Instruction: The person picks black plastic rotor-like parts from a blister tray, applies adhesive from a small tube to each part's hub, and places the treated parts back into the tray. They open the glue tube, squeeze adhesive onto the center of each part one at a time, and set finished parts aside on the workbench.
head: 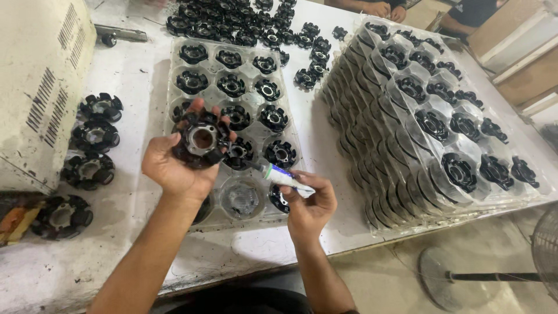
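Head view, single frame, items as seen:

1. Left hand: raised over the table, fingers curled around a black round slotted part, gripping it by the rim with its open metal-ringed centre facing the camera.
2. Right hand: closed around a small white tube with a blue band; the tube's dark nozzle points left toward the held part, its tip just beside the part's lower right edge. Whether tip and part touch cannot be told.
3. Clear plastic tray: lies flat on the table directly beneath both hands, with round pockets in rows. Most pockets hold one black slotted part each; one pocket in the near row, between the two hands, shows only a grey bottom.
4. Stack of clear trays: right of the flat tray, many layers high, leaning slightly; the top layer is filled with the same black parts.
5. Loose black parts, far group: heaped on the table beyond the flat tray.
6. Loose black parts, left group: four lying in a column on the table, beside a cream box with vent slots.
7. Table: white, scuffed and stained surface.
8. Another person's hands: at the far edge, well apart from the work.
9. Floor fan: lower right, beside the table, only partly in view.
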Motion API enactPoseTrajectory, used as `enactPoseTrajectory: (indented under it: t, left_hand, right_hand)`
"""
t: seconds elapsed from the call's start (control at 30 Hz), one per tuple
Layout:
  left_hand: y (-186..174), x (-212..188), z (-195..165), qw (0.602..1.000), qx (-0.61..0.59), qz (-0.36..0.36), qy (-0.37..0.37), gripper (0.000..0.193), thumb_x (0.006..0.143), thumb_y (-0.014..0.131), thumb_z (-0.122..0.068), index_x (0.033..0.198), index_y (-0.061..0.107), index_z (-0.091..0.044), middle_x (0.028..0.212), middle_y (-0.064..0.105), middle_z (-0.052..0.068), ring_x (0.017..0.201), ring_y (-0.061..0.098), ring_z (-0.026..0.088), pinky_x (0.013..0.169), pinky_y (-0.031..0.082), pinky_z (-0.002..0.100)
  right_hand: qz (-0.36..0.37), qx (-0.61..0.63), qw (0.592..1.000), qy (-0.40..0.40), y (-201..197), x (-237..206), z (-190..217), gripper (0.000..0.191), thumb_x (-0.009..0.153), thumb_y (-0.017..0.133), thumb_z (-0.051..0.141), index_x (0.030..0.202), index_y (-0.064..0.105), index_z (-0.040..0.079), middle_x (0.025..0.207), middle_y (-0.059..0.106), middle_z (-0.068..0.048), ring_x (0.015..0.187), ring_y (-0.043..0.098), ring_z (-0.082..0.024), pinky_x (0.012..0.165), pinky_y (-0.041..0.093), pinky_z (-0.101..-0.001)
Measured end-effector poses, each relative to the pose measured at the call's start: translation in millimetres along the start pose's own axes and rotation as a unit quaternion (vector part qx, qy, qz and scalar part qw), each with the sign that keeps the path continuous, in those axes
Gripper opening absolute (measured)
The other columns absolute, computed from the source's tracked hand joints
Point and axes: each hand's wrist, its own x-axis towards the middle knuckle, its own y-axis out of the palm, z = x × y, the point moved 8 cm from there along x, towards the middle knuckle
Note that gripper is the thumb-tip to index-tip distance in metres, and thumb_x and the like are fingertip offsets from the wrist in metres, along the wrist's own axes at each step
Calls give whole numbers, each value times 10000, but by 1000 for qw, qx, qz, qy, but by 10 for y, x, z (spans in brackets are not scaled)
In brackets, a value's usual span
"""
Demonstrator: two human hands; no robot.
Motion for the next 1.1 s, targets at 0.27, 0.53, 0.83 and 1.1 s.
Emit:
enactPoseTrajectory:
  t: [0.27, 0.53, 0.83, 1.1]
  left_hand:
    - [319, -165, -26, 862, 475, 55, 171, 391, 1091, 550, -309, 1204, 602, 62, 1146, 704, 220, 1079, 683, 238, 1053, 532, 365]
    - [457, -255, 5, 859, 484, 72, 151, 418, 993, 584, -315, 1145, 609, 73, 1186, 693, 209, 916, 579, 117, 845, 453, 241]
    - [523, -253, 3, 848, 480, 134, 182, 379, 998, 582, -270, 1141, 606, 81, 1105, 675, 201, 1109, 674, 193, 891, 514, 260]
    - [408, -280, 3, 857, 480, 111, 152, 397, 1015, 585, -285, 1172, 622, 77, 1155, 711, 245, 938, 641, 133, 825, 474, 222]
  right_hand:
    - [81, -126, 978, -146, 278, -167, 343, 396, 753, 777, -193, 1021, 604, 42, 1071, 715, -145, 1044, 666, -262, 900, 579, -371]
    - [74, -121, 980, -140, 237, -149, 307, 381, 788, 791, -168, 1005, 571, 55, 1046, 686, -127, 1001, 646, -222, 888, 552, -339]
    - [96, -159, 970, -157, 237, -140, 355, 418, 727, 798, -199, 988, 577, 42, 1026, 685, -141, 942, 661, -204, 807, 577, -313]
    - [107, -163, 965, -175, 263, -112, 413, 424, 670, 767, -227, 944, 590, 45, 959, 689, -123, 882, 680, -203, 756, 592, -319]
